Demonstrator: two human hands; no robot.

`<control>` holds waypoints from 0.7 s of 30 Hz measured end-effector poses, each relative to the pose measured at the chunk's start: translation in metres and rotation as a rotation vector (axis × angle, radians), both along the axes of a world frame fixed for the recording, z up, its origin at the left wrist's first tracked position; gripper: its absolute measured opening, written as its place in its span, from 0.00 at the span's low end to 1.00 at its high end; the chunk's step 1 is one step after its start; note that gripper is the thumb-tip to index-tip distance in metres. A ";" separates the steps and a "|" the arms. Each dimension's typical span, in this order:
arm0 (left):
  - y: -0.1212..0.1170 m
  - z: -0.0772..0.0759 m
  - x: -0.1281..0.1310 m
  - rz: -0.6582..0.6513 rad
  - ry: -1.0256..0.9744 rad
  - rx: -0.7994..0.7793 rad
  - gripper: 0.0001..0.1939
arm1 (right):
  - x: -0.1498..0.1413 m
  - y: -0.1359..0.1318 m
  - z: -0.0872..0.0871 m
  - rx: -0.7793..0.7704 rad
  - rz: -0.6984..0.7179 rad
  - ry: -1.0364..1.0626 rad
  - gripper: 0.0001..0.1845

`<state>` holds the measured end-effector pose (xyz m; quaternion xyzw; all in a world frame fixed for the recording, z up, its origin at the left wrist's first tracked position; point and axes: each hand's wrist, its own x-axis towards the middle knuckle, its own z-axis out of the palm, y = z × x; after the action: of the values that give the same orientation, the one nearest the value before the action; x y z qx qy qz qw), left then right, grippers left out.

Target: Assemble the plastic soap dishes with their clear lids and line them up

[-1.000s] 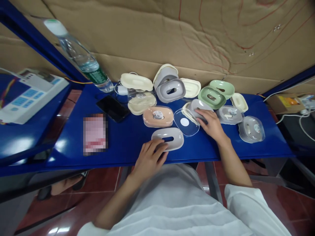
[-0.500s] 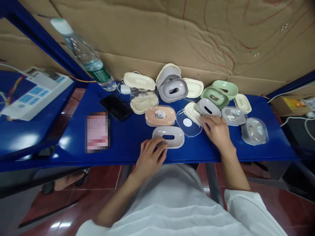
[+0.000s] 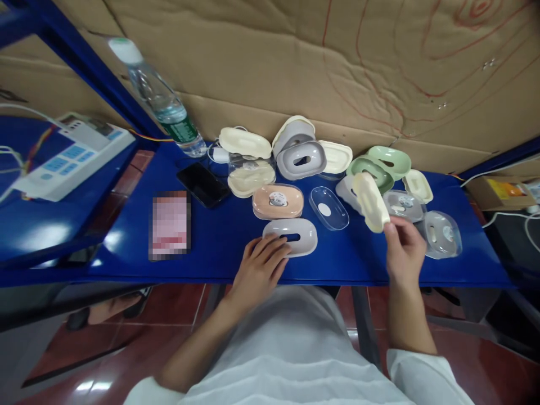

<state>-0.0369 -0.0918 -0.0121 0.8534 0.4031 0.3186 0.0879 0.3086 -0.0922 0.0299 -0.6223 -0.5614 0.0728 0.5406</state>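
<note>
My right hand (image 3: 405, 247) pinches the end of a cream plastic soap-dish tray (image 3: 371, 202) and holds it tilted above the table. A light grey slotted dish (image 3: 343, 188) lies partly hidden behind that tray. My left hand (image 3: 261, 263) lies with outstretched fingers over the left part of another light grey slotted dish (image 3: 307, 236) near the front edge. Just beyond this dish is a peach soap dish (image 3: 270, 205) with a round label. Between the hands, farther in, lies a clear lid (image 3: 337, 214) with a white round sticker.
Several grey (image 3: 291, 163), green (image 3: 386, 160) and cream dishes (image 3: 244, 142) stand along the cardboard back wall. Clear-covered grey boxes (image 3: 442, 236) are at right. A water bottle (image 3: 181, 126), black phone (image 3: 202, 184), blurred pink item (image 3: 170, 225) and power strip (image 3: 76, 163) are left.
My right hand has picked up the cream tray from beside the clear lid and moved right with it, uncovering the lid. My left hand stays on the grey dish.
</note>
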 end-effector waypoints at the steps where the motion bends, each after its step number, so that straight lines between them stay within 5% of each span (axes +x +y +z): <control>1: -0.001 0.001 -0.002 0.008 -0.040 0.017 0.12 | -0.001 -0.016 0.001 0.016 0.054 -0.088 0.08; 5: -0.008 0.007 -0.014 0.075 -0.335 0.053 0.13 | -0.015 -0.077 -0.003 -0.104 0.416 -0.509 0.14; 8: -0.009 0.013 -0.019 0.083 -0.425 0.067 0.13 | -0.037 -0.094 -0.015 -0.174 0.569 -0.597 0.18; 11: -0.007 0.017 -0.016 -0.016 -0.253 0.058 0.14 | -0.059 -0.085 -0.029 -0.162 0.634 -0.597 0.22; 16: -0.009 0.015 -0.012 -0.140 0.054 0.005 0.13 | -0.077 -0.059 -0.040 0.019 0.538 -0.534 0.31; 21: -0.012 0.012 -0.011 -0.181 0.159 0.019 0.12 | -0.085 -0.053 -0.039 -0.039 0.597 -0.739 0.23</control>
<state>-0.0483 -0.1039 -0.0001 0.9096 0.3273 0.2445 0.0761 0.2241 -0.1451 -0.0089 -0.4279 -0.8690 0.0093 0.2484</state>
